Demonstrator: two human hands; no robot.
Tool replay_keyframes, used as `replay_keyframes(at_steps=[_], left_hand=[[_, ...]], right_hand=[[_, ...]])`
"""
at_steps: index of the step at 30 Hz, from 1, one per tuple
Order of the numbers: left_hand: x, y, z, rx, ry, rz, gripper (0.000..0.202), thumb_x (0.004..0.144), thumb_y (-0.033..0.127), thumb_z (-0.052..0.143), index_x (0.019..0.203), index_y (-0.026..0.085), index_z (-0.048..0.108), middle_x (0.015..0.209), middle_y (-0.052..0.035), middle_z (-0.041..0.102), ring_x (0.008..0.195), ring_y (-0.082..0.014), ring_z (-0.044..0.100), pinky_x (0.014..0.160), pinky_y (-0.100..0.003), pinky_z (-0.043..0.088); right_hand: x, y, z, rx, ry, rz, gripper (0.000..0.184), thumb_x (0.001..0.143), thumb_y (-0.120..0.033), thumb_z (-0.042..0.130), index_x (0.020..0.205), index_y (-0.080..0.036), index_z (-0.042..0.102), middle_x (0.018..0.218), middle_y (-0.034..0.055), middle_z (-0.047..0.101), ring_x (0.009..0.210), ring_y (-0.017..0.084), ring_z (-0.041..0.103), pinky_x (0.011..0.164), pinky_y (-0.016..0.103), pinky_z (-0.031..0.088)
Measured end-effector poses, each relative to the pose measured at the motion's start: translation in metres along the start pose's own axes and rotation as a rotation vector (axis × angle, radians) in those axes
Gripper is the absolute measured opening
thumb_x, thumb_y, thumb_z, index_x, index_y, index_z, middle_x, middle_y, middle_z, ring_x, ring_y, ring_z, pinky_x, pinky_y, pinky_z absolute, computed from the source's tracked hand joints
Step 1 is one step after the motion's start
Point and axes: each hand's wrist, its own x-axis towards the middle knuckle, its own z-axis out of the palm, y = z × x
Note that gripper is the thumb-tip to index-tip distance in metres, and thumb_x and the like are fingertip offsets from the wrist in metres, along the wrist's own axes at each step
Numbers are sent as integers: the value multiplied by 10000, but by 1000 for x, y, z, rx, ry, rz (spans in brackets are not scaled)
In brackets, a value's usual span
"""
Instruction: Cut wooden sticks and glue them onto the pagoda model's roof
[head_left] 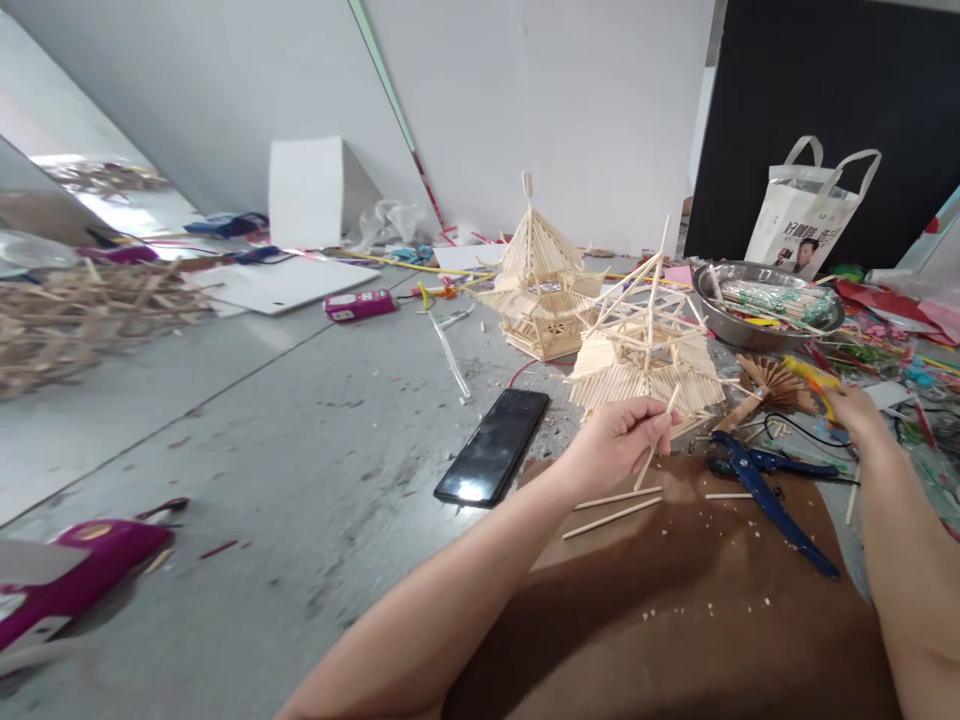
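My left hand (626, 440) is closed in a pinch on a thin wooden stick (644, 468), held at a slant just in front of a half-built pagoda model (645, 370) made of such sticks. On the right, my right hand (859, 412) is wrapped round a yellow hot glue gun (811, 374), its nozzle pointing left toward the model; part of its grip is hidden by the fingers. Two loose sticks (611, 518) lie below my left hand on a brown sheet (600, 610). Blue-handled pliers (780, 510) rest on that sheet between my hands.
Behind stands a second pagoda model (541, 280) with a pointed roof. A black phone (493, 447) lies left of the sheet. At the back right are a metal bowl (772, 335) of packaged sticks and a white bag (799, 215). Brown strips (97, 315) are heaped at far left.
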Motion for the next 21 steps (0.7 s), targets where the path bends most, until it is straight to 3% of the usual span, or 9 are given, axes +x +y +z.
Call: replay_keyframes(at_steps=[5,7,9,12,16,21], left_hand=[[-2,5,-1,-101,18,-20,199,798,312,476,785,124,538,600,18,534,367,-2,345,369,-154,250],[-2,3,-2,-99,27,-20,222,795,337,484,781,123,542,593,13,537,366,-4,342,363,-156,245],[-2,1,-2,-81,31,-10,267,797,372,477,757,119,551,576,6,537,365,-7,334,360,-161,238],[-2,-2,-3,-49,27,14,316,805,401,458,730,113,565,562,-2,536,363,-11,331,364,-171,235],[-2,-3,-5,-2,34,28,326,809,411,450,755,115,576,581,-9,552,369,-15,343,375,-174,249],[-2,-3,-6,23,52,38,324,814,407,440,776,114,573,587,-11,553,367,-13,334,376,-170,246]], right_hand=[[-30,-29,-33,431,-86,-131,221,762,-407,468,821,-200,515,691,44,552,579,140,536,558,265,472],[-51,-45,-46,713,-237,-242,214,672,-311,605,847,-212,533,731,30,576,610,138,553,587,270,473],[-74,-59,-55,894,-340,-317,187,618,-243,651,771,-197,555,646,21,582,579,147,564,529,268,452],[-108,-76,-59,872,-510,-474,144,636,-226,616,761,-163,580,606,34,605,494,129,535,474,261,420],[-140,-89,-56,859,-598,-515,188,632,-189,608,817,-159,595,901,81,653,437,84,491,435,260,404],[-157,-95,-49,878,-693,-577,194,652,-246,625,839,-206,591,811,24,652,410,73,471,401,244,394]])
